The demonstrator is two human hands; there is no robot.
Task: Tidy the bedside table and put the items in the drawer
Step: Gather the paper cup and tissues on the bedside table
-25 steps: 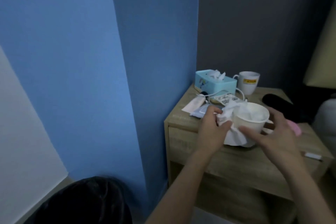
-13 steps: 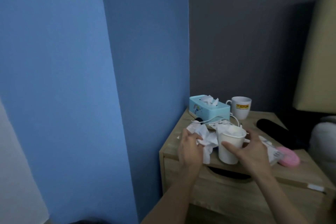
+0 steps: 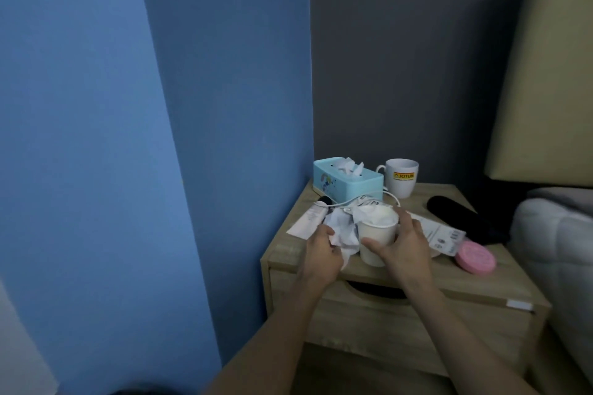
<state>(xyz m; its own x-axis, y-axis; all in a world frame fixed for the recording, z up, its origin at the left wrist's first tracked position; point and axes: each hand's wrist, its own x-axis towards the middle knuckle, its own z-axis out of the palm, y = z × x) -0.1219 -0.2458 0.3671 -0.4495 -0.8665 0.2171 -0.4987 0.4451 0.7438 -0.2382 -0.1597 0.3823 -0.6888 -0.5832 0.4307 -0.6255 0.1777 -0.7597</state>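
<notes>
- Wooden tabletop (image 3: 513,282) in a blue-walled corner is cluttered; the drawer (image 3: 369,324) beneath is shut.
- Crumpled tissue (image 3: 343,229) is clutched in the left hand (image 3: 321,252); a tissue-stuffed paper cup (image 3: 375,239) is wrapped by the right hand (image 3: 406,245).
- Rubbish-gathering is judged the step in hand.
- Next, the tissue should be pushed into the cup and a hand freed for the drawer.
</notes>
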